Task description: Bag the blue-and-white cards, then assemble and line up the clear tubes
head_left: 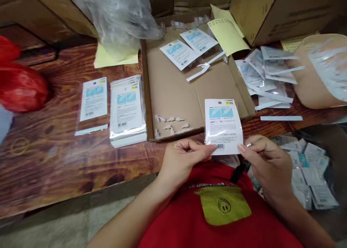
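Observation:
A clear plastic packet with a white printed card [222, 125] is held upright over the table's near edge. My left hand [187, 155] pinches its lower left corner and my right hand [267, 161] pinches its lower right corner. Just beyond the packet lies a flat open cardboard sheet [173, 89] with several small clear plastic pieces [170, 123] near its front edge. Two more packets [187, 47] lie at the far end of the cardboard.
A stack of filled packets [127, 108] and a single packet [93, 103] lie left on the wooden table [54, 157]. Loose packets [267, 78] pile at right beside a tan container [311, 85]. Cardboard boxes [276, 9], a clear bag [119, 16] and a red bag [18, 85] ring the table.

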Motion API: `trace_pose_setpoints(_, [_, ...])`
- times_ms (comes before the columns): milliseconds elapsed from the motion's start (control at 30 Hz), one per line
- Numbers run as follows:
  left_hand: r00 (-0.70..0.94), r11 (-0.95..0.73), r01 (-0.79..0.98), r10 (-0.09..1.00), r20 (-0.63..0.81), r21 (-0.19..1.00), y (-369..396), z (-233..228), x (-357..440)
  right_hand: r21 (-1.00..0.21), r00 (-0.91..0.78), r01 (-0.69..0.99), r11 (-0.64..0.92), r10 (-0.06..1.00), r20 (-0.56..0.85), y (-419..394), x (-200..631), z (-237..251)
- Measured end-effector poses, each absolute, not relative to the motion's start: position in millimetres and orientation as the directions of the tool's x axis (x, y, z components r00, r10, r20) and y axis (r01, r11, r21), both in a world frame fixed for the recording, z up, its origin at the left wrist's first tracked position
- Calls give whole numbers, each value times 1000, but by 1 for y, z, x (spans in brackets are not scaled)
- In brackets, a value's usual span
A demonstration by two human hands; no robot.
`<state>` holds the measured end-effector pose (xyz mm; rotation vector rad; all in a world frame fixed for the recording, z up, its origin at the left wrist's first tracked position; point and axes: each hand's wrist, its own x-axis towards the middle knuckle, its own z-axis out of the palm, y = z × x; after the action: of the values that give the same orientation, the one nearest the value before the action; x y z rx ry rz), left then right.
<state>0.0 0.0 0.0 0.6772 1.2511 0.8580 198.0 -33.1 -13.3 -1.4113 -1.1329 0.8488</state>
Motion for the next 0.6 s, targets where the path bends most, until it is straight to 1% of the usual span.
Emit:
trace_pose_setpoints(167, [99, 539, -213, 842, -531, 815, 2, -1, 3, -989, 294, 150, -6, 955, 39, -34, 200, -19])
trace_pose_setpoints(300, [100, 560, -246, 827, -554, 791, 3, 3, 6, -991, 300, 131, 18, 952, 57, -32, 197, -19])
trace_pose_setpoints(367, [106, 565, -255, 823, -558, 785, 3, 3, 7, -981, 288, 192, 28, 954, 84, -30, 197, -17])
trace_pose_setpoints(400, [111, 567, -259, 822, -559, 782, 3, 3, 6, -967, 282, 252, 50, 952, 123, -30, 197, -16])
trace_pose_setpoints(433, [117, 570, -264, 820, -561, 778, 4, 3, 6, -936, 277, 338, 100, 940, 200, -30, 198, -14])
trace_pose_setpoints(467, [123, 575, -271, 816, -565, 772, 4, 2, 6, -872, 255, 457, 177, 913, 319, -30, 200, -13])
trace_pose_setpoints(500, [127, 582, -281, 811, -571, 763, 5, 2, 6, -759, 200, 595, 265, 865, 459, -30, 201, -11])
trace_pose_setpoints(533, [132, 591, -293, 803, -581, 751, 5, 1, 6, -590, 93, 729, 348, 804, 588, -31, 202, -9])
trace_pose_setpoints(567, [138, 601, -309, 795, -591, 737, 5, 0, 6, -387, -58, 824, 413, 741, 669, -31, 202, -7])
trace_pose_setpoints(600, [145, 612, -325, 786, -601, 721, 5, 0, 7, -190, -216, 869, 457, 696, 685, -30, 202, -6])
